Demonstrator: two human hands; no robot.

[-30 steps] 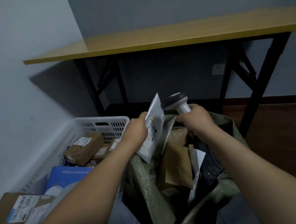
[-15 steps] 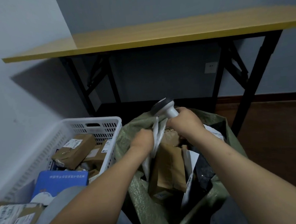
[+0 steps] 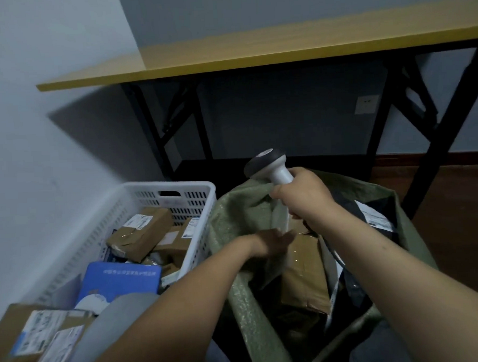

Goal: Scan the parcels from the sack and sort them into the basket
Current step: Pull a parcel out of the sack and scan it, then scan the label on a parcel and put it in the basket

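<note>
Parcels crowd the open green sack at near right. The left hand reaches in over a brown one, blurred, so whether it holds anything cannot be told. The right hand is clenched round the white scanner, head tilted up and left, above the sack's far rim. Just left, the white basket holds brown boxes and a blue packet.

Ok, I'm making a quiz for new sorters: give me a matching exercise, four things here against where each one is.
Things: 1 scanner; 2 blue parcel; 3 black parcel; 4 wall socket.
Places: A in the green sack; B under the table; C in the right hand; D in the white basket.
Pairs: 1-C, 2-D, 3-A, 4-B.
</note>
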